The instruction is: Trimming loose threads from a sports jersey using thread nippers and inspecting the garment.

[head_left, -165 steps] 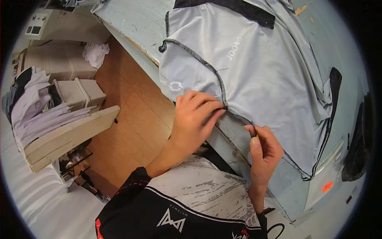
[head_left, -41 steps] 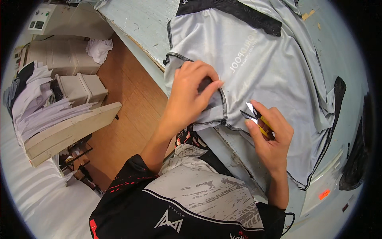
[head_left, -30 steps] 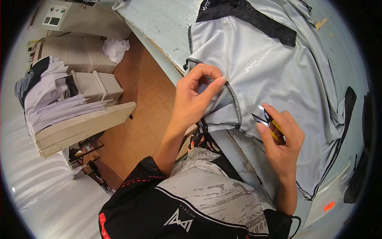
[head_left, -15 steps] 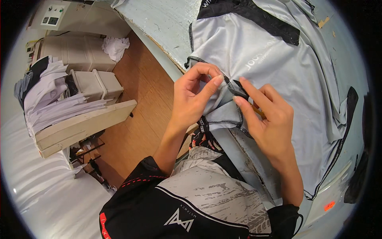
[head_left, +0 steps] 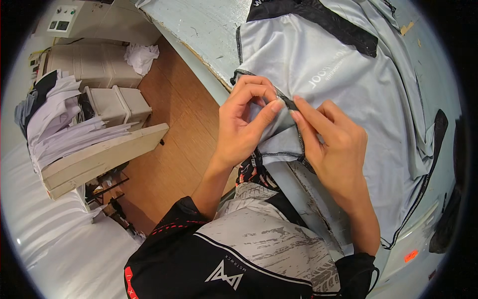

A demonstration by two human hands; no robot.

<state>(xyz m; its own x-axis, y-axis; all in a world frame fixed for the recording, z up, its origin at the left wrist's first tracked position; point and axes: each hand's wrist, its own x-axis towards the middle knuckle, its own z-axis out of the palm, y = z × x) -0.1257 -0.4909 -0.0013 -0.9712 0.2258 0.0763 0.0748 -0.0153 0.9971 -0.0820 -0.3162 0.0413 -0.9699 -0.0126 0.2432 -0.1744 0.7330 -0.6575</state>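
A light grey garment (head_left: 348,114) with black overlocked seams lies spread over the table, printed lettering showing faintly through the cloth. My left hand (head_left: 246,112) pinches a dark seam (head_left: 282,94) of it between thumb and index finger, the other fingers curled. Close beside, my right hand (head_left: 331,139) is closed around small black thread snips (head_left: 289,103), whose dark tip points at the seam by my left fingertips. Most of the snips is hidden inside the right hand. A folded corner of the garment hangs below both hands, at the table's near edge.
A black strip (head_left: 338,32) lies across the garment's far part. The table (head_left: 199,30) has a worn wooden edge. Left, over the brown floor (head_left: 169,104), stand beige bins (head_left: 117,104) and a board (head_left: 107,157) with stacked white sheets or cloth.
The snips' two dark blades, apart before, are now together at the seam. My right fingers have closed and moved slightly left toward my left hand, which keeps its pinch.
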